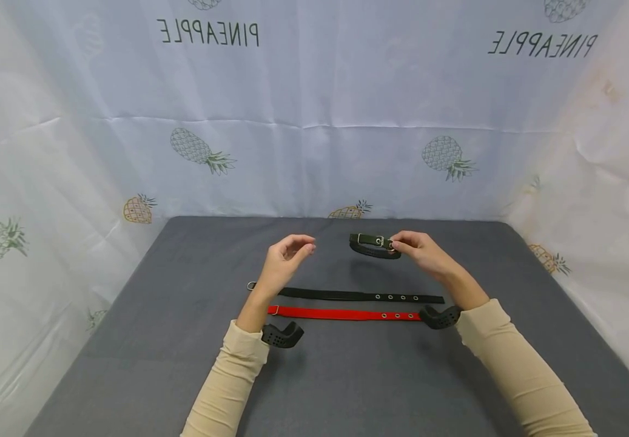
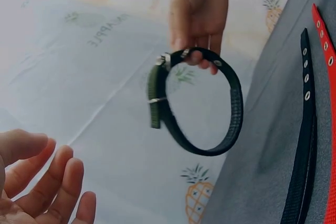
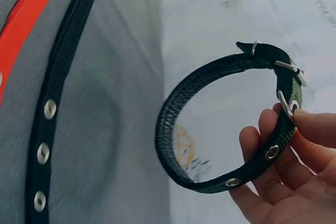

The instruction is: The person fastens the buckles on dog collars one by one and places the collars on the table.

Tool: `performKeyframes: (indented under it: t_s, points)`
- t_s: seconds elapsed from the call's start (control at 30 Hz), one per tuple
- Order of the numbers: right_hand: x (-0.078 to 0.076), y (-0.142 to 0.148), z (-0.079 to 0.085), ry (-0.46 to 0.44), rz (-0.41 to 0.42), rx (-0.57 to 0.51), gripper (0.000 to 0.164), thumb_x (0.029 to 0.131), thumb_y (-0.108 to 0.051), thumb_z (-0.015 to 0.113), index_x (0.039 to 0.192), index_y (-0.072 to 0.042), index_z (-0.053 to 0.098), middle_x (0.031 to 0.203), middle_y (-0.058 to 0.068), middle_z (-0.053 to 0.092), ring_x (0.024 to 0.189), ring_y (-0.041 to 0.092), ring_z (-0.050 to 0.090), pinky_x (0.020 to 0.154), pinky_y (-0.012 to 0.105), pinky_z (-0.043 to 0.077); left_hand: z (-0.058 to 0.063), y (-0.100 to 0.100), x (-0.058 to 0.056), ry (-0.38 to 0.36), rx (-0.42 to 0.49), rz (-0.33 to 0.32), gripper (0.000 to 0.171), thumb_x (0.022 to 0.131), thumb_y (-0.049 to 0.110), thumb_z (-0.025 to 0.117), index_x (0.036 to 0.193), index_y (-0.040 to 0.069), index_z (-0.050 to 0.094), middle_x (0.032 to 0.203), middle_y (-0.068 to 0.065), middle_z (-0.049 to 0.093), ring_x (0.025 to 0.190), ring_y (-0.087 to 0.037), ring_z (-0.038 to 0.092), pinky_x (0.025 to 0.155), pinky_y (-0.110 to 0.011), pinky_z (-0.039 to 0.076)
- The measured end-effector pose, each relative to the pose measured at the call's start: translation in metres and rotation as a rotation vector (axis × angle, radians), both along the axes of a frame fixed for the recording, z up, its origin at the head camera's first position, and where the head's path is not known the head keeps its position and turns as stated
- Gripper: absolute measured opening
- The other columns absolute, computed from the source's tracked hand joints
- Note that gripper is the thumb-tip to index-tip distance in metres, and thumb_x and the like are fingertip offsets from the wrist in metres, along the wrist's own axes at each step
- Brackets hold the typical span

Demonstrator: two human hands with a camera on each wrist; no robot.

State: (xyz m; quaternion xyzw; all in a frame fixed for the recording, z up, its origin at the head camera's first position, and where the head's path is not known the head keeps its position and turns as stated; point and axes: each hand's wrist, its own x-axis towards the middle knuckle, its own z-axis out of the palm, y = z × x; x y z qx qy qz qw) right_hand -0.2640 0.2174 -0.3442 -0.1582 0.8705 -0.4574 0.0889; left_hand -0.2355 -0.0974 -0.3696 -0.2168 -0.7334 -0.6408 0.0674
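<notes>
A dark green pet collar (image 1: 369,239), its buckle fastened, forms a closed loop held above the table. My right hand (image 1: 427,254) pinches it between thumb and fingers near the metal D-ring, as the right wrist view shows. Metal eyelets and a silver buckle show along the collar's band (image 3: 168,114). To the left, my left hand (image 1: 282,264) hovers apart from the collar, fingers loosely bent and holding nothing. Below the hands, a black collar (image 1: 325,294) lies unfastened and stretched out. A red collar (image 1: 319,313) lies parallel to it, nearer to me; the wrist mounts partly cover its ends.
A grey cloth covers the table (image 1: 347,382). White curtains (image 1: 314,170) with pineapple prints stand behind and at both sides. Black wrist mounts (image 1: 282,335) hang below both wrists.
</notes>
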Motion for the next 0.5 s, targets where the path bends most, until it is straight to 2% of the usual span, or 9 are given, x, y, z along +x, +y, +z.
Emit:
performKeyframes:
  t_s: [0.1, 0.2, 0.3, 0.4, 0.5]
  points:
    - [-0.002, 0.005, -0.006, 0.024, -0.018, 0.055, 0.030, 0.103, -0.016, 0.045, 0.121, 0.006, 0.055, 0.112, 0.023, 0.060, 0.108, 0.030, 0.056, 0.102, 0.054, 0.042, 0.000, -0.001, 0.000, -0.003, 0.005, -0.002, 0.025, 0.096, 0.008, 0.057, 0.117, -0.005, 0.061, 0.114, -0.028, 0.063, 0.096, -0.009, 0.064, 0.091, -0.012, 0.050]
    - [-0.004, 0.011, -0.014, 0.057, -0.035, 0.091, 0.031, 0.103, -0.015, 0.045, 0.122, 0.007, 0.054, 0.116, 0.028, 0.060, 0.111, 0.038, 0.056, 0.096, 0.053, 0.045, -0.001, -0.001, -0.001, -0.001, 0.011, -0.005, 0.026, 0.097, 0.008, 0.056, 0.118, -0.006, 0.060, 0.114, -0.030, 0.062, 0.092, 0.003, 0.061, 0.091, -0.012, 0.050]
    - [-0.006, 0.016, -0.020, 0.083, -0.048, 0.106, 0.031, 0.102, -0.015, 0.046, 0.123, 0.008, 0.055, 0.118, 0.029, 0.060, 0.111, 0.040, 0.057, 0.094, 0.054, 0.047, -0.001, -0.001, -0.002, -0.003, 0.011, -0.005, 0.025, 0.096, 0.008, 0.057, 0.117, -0.006, 0.060, 0.114, -0.030, 0.062, 0.093, 0.001, 0.062, 0.091, -0.012, 0.050]
    - [-0.008, 0.021, -0.026, 0.098, -0.060, 0.108, 0.030, 0.102, -0.014, 0.048, 0.121, 0.008, 0.056, 0.118, 0.029, 0.060, 0.111, 0.041, 0.057, 0.093, 0.053, 0.048, -0.001, -0.001, -0.002, -0.002, 0.006, -0.002, 0.025, 0.096, 0.008, 0.057, 0.117, -0.005, 0.061, 0.114, -0.029, 0.063, 0.095, -0.008, 0.064, 0.091, -0.012, 0.050]
    - [-0.010, 0.026, -0.032, 0.125, -0.083, 0.128, 0.028, 0.101, -0.012, 0.050, 0.118, 0.008, 0.058, 0.115, 0.029, 0.062, 0.108, 0.041, 0.058, 0.089, 0.049, 0.050, -0.001, -0.001, -0.002, -0.003, 0.006, -0.001, 0.025, 0.096, 0.008, 0.057, 0.117, -0.005, 0.061, 0.114, -0.028, 0.063, 0.096, -0.008, 0.064, 0.091, -0.012, 0.050]
